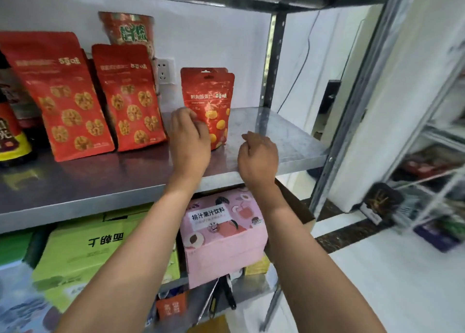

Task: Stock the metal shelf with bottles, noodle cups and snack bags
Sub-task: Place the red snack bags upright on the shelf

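Observation:
A small red chestnut snack bag (214, 98) stands upright on the metal shelf (271, 129), with a second like bag right behind it. My left hand (190, 137) is at its lower left, fingers curled against the bag's edge. My right hand (258, 156) hovers over the bare shelf to the bag's right, fingers loosely curled and holding nothing. Two larger red walnut bags (128, 96) (57, 93) stand to the left, with a red noodle cup (128, 29) behind them. Dark bottles (12, 131) sit at the far left.
A wall socket (164, 72) is behind the bags. Below the shelf sit a pink juice carton (224, 232) and green boxes (83, 249). The shelf's upright post (357, 101) stands at the right; another rack with goods (427, 181) lies beyond it.

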The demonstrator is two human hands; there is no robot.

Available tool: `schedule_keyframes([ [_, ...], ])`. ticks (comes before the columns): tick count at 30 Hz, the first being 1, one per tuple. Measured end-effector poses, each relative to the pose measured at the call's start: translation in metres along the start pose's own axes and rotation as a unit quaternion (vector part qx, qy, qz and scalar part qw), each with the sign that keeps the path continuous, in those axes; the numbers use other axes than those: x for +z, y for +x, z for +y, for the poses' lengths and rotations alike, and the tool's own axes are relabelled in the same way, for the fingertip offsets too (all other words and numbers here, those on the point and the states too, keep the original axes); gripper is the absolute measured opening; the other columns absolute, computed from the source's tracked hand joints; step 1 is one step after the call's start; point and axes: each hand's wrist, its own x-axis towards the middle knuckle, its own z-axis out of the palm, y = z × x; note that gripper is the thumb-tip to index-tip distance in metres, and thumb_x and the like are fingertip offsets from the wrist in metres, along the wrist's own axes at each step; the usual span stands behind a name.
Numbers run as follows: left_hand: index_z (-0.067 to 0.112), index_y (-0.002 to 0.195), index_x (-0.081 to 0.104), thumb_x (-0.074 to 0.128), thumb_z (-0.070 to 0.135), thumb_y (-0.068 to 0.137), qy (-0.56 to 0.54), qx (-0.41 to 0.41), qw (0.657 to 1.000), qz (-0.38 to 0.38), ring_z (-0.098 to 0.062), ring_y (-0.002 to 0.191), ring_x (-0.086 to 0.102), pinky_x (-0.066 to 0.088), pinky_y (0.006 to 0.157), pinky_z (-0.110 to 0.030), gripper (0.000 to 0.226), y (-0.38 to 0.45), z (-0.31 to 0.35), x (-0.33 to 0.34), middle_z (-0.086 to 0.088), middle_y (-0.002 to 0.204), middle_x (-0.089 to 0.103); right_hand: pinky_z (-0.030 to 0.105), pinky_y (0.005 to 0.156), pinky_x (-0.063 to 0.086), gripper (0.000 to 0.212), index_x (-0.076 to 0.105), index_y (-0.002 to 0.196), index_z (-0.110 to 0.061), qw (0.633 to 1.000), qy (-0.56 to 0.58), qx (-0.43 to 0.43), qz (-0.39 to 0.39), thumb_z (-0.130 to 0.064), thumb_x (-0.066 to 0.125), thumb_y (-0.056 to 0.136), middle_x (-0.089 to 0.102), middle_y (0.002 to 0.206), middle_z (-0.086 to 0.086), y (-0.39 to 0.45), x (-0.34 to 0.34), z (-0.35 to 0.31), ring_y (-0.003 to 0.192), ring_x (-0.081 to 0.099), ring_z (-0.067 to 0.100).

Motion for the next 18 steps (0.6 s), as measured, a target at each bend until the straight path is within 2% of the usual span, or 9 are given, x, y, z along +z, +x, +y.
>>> schedule_keyframes([
  [2,0.002,0.103,0.054,0.048,0.01,0.087,0.057,0.119,0.99,-0.048,-0.031,0.096,0.051,0.041,0.083,-0.041,0.019,-0.01,0.01,-0.004,-0.016,0.103,0.056,0.044,0.114,0.028,0.05,0.061,0.131,-0.011,0.996,-0.084,-0.014,-0.02,-0.03,0.03,0.096,0.054,0.143,0.01,-0.019,0.001,0.009,0.139,0.04,0.027],
  [3,0.003,0.108,0.054,0.048,0.012,0.088,0.066,0.15,0.983,-0.079,-0.032,0.1,0.052,0.043,0.086,-0.044,0.023,-0.017,0.013,-0.007,-0.016,0.108,0.058,0.045,0.12,0.016,0.052,0.051,0.141,-0.012,0.994,-0.099,-0.006,-0.042,-0.032,0.025,0.101,0.041,0.153,0.009,-0.027,-0.001,0.012,0.148,0.026,0.023],
  [5,0.003,0.122,0.052,0.049,0.014,0.089,0.091,0.19,0.967,-0.147,-0.034,0.116,0.052,0.042,0.1,-0.047,0.035,-0.042,0.012,-0.01,-0.017,0.124,0.058,0.04,0.123,-0.001,0.055,0.03,0.153,-0.011,0.991,-0.109,0.018,-0.075,-0.037,0.018,0.106,0.018,0.163,0.006,-0.039,-0.006,0.017,0.152,0.005,0.017],
  [6,0.001,0.129,0.05,0.048,0.015,0.089,0.114,0.215,0.953,-0.179,-0.035,0.126,0.049,0.033,0.11,-0.047,0.042,-0.058,0.008,-0.012,-0.018,0.132,0.055,0.038,0.122,-0.004,0.056,0.021,0.156,-0.011,0.989,-0.122,0.03,-0.08,-0.038,0.017,0.106,0.011,0.164,0.005,-0.049,-0.01,0.018,0.152,0.001,0.015],
  [8,-0.003,0.139,0.044,0.045,0.02,0.091,0.15,0.265,0.924,-0.23,-0.036,0.139,0.037,0.009,0.121,-0.045,0.053,-0.09,-0.002,-0.014,-0.02,0.145,0.046,0.037,0.122,-0.005,0.058,0.006,0.157,-0.013,0.978,-0.169,0.058,-0.104,-0.039,0.014,0.106,0.001,0.165,0.002,-0.077,-0.017,0.022,0.151,-0.005,0.011],
  [10,-0.005,0.148,0.028,0.046,0.031,0.095,0.177,0.292,0.896,-0.283,-0.035,0.147,0.02,-0.003,0.122,-0.046,0.066,-0.118,-0.003,-0.017,-0.022,0.156,0.028,0.037,0.122,-0.006,0.057,0.001,0.157,-0.016,0.96,-0.215,0.103,-0.15,-0.04,0.014,0.106,-0.004,0.165,0.0,-0.116,-0.027,0.029,0.149,-0.011,0.008],
  [12,-0.003,0.152,0.008,0.038,0.039,0.099,0.186,0.317,0.864,-0.344,-0.033,0.15,0.004,0.0,0.121,-0.049,0.074,-0.144,0.002,-0.021,-0.02,0.161,0.01,0.037,0.123,-0.004,0.058,0.005,0.157,-0.014,0.953,-0.214,0.161,-0.141,-0.04,0.017,0.106,0.0,0.165,0.002,-0.165,-0.043,0.033,0.15,-0.009,0.009],
  [14,0.0,0.151,-0.006,0.028,0.033,0.101,0.164,0.341,0.85,-0.367,-0.031,0.15,-0.004,0.001,0.121,-0.05,0.069,-0.169,0.02,-0.026,-0.018,0.162,0.001,0.036,0.123,-0.003,0.058,0.007,0.157,-0.014,0.95,-0.209,0.21,-0.095,-0.04,0.016,0.106,0.003,0.165,0.002,-0.206,-0.068,0.032,0.151,-0.003,0.012],
  [18,0.003,0.151,-0.012,0.031,0.024,0.099,0.072,0.375,0.839,-0.387,-0.029,0.15,-0.007,0.001,0.122,-0.048,0.071,-0.217,0.081,-0.027,-0.016,0.163,-0.004,0.035,0.123,-0.004,0.056,0.007,0.157,-0.017,0.929,-0.238,0.284,-0.008,-0.038,0.017,0.107,0.002,0.165,-0.001,-0.275,-0.132,0.027,0.151,-0.002,0.01],
])
